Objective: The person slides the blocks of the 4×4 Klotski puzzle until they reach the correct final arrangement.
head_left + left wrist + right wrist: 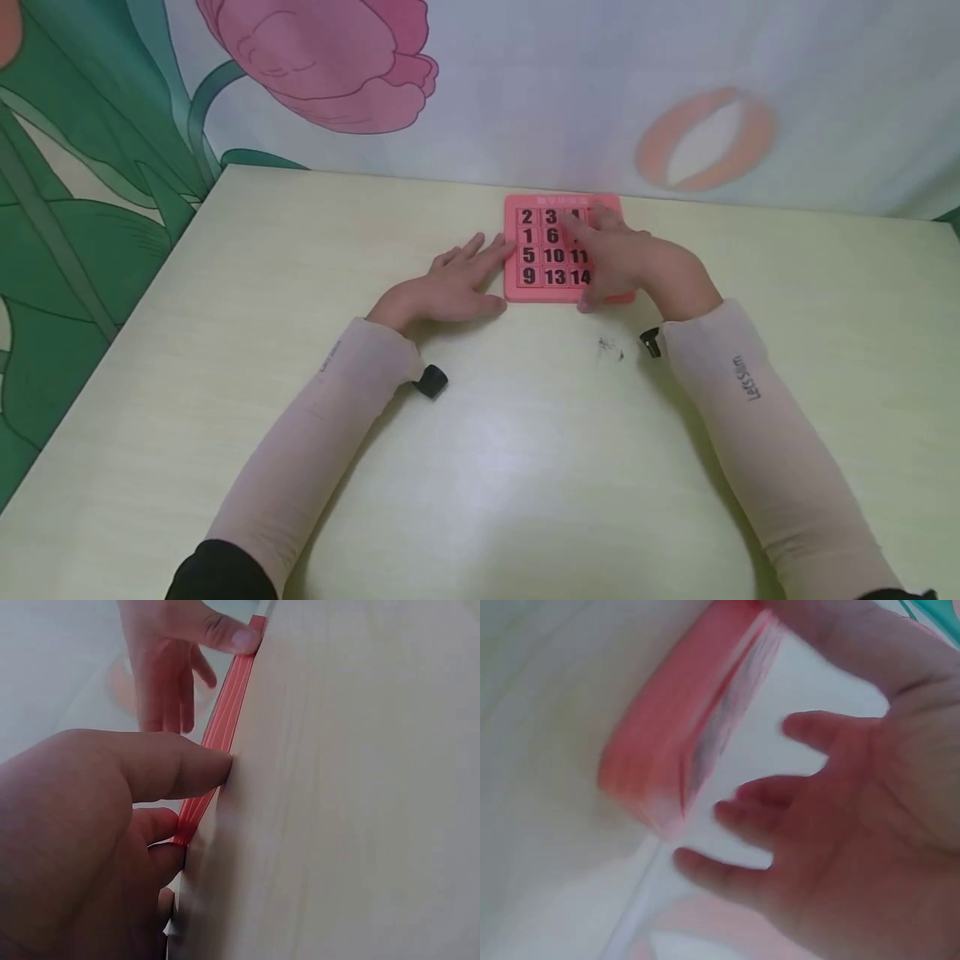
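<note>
A pink sliding number puzzle (pixel 553 256) with black numerals lies flat near the table's far edge. Its left columns show 2, 1, 5, 9 and 3, 6, 10, 13; part of its right side is hidden. My left hand (pixel 461 283) rests at the puzzle's left side, fingers extended, a fingertip and the thumb by its edge. Over the right part hovers my right hand (pixel 626 258), thumb at the near edge. In the right wrist view its spread fingers (pixel 757 821) stand apart from the puzzle (pixel 660 727). The left wrist view shows the puzzle's side (pixel 234 690) edge-on.
The pale wooden table (pixel 480 467) extends toward me and to both sides. Behind it hangs a light curtain (pixel 540 100) printed with a pink flower and green leaves. Small dark marks (pixel 606 343) are on the tabletop near the right wrist.
</note>
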Motion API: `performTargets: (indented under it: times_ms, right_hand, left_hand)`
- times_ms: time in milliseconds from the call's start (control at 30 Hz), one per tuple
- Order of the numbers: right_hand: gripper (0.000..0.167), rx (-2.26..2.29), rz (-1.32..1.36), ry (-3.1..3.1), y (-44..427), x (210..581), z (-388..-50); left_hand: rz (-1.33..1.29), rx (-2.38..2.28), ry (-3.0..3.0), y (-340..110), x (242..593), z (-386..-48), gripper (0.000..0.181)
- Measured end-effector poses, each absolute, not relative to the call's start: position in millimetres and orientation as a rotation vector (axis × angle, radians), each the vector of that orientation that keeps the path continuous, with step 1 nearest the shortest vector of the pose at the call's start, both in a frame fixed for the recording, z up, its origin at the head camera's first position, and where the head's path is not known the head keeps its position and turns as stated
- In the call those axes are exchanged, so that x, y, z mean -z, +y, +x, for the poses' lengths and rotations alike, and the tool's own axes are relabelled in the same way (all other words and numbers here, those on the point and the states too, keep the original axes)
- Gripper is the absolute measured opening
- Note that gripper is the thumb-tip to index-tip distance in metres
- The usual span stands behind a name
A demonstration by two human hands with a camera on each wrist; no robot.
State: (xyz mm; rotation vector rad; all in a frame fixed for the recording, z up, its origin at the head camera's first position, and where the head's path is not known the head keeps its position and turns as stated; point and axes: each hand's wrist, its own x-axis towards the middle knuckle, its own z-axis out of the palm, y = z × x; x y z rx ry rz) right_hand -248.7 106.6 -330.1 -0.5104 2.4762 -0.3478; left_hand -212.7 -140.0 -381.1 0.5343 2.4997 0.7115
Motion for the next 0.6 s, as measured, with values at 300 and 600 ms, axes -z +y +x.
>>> performTargets:
  times_ms: [300, 600]
  right_hand:
    - [0.118, 0.311, -0.686, 2.450, 96.7, 336.6, -255.2]
    - [0.125, 0.220, -0.579, 2.495, 103.1, 332.6, -253.1]
  left_hand:
    - [0.535, -0.689, 2.498, -140.9, 381.7, -213.1, 0.081]
    - [0.529, -0.700, 2.497, -139.0, 381.1, -212.4, 0.081]
